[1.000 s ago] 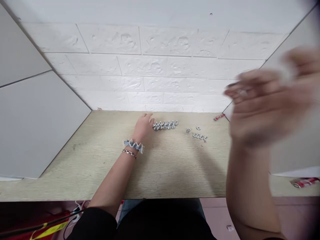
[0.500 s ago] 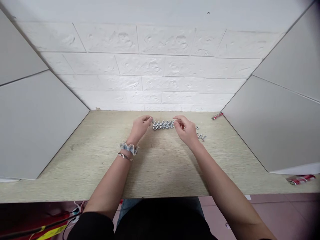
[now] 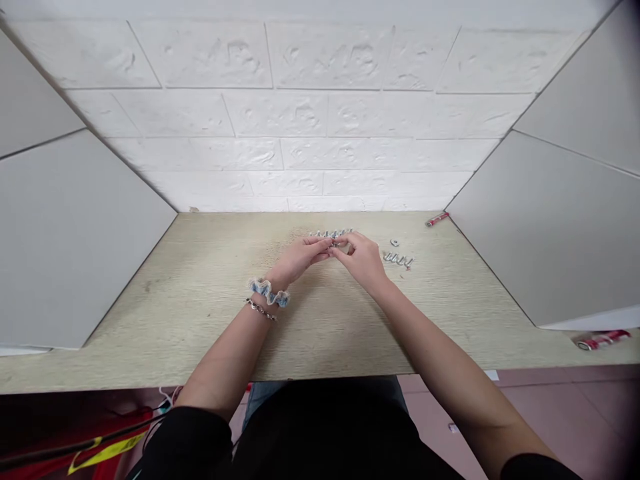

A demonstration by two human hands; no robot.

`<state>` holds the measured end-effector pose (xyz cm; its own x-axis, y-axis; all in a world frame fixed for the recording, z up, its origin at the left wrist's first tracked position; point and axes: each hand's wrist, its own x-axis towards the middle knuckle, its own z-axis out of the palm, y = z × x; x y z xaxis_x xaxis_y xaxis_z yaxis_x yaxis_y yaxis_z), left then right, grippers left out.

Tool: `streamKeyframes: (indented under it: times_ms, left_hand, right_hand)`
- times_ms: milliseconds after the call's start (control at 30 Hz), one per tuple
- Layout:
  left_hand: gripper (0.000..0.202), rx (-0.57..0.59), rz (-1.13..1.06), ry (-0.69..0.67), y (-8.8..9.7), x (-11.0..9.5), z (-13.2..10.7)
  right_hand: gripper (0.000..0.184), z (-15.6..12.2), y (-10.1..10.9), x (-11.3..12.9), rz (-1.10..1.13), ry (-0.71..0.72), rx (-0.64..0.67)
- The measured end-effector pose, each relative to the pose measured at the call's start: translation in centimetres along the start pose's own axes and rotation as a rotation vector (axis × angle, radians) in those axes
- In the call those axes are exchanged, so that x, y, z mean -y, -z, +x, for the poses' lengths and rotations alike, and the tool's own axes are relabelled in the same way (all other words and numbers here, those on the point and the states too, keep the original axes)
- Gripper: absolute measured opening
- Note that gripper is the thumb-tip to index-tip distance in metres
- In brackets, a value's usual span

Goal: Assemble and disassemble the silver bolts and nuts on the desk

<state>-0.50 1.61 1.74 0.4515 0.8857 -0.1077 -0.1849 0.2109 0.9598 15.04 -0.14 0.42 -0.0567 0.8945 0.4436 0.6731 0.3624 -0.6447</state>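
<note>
My left hand [image 3: 300, 257] and my right hand [image 3: 364, 261] meet over the middle of the table, fingertips pinched together. Between them is a small shiny metal piece [image 3: 333, 244], mostly covered by the fingers, so its exact kind is hidden. Just behind the fingers stands a row of silver bolts [image 3: 326, 234], shanks up, partly hidden by both hands. To the right of my right hand, several more bolts [image 3: 399, 260] lie tilted in a short row. A round metal washer or nut [image 3: 395, 243] rests flat behind them.
The pale wooden table [image 3: 330, 333] ends at a white brick-patterned wall [image 3: 330, 153], with grey panels left [image 3: 100, 233] and right [image 3: 540, 233]. A red battery-like cylinder [image 3: 437, 219] lies at the back right corner, another red cylinder [image 3: 603, 340] near the front right edge.
My hands, apart at either end of the bolt group before, have come together in front of it. The view has tilted down slightly, and the washer or nut on the right shows more fully.
</note>
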Motion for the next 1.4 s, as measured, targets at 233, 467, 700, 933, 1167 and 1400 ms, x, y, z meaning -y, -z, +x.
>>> streamKeyframes:
  times_ms: [233,467,700,933,1167,1400]
  left_hand:
    - [0.030,-0.099,-0.089,0.091,-0.4,0.8,0.1]
    - [0.030,-0.065,-0.157,0.102,-0.5,0.3,-0.1]
    - [0.033,-0.145,-0.157,0.129,0.0,-0.4,0.0]
    - [0.026,-0.102,-0.204,0.134,0.0,-0.2,0.0]
    - [0.014,-0.026,-0.211,0.154,-0.3,0.5,0.2]
    - [0.013,-0.171,-0.204,0.090,0.1,-0.7,-0.2]
  right_hand:
    - [0.010,-0.2,-0.5,0.5,-0.093,-0.005,0.056]
    - [0.015,0.1,0.4,0.3,-0.066,0.005,0.070]
    - [0.029,0.9,2.5,-1.2,-0.169,0.047,-0.170]
    - [0.036,-0.1,1.8,0.4,-0.113,0.226,0.015]
    - [0.051,-0.2,0.7,0.5,-0.173,0.210,0.119]
    - [0.035,0.7,2.2,-1.1,-0.146,0.059,-0.192]
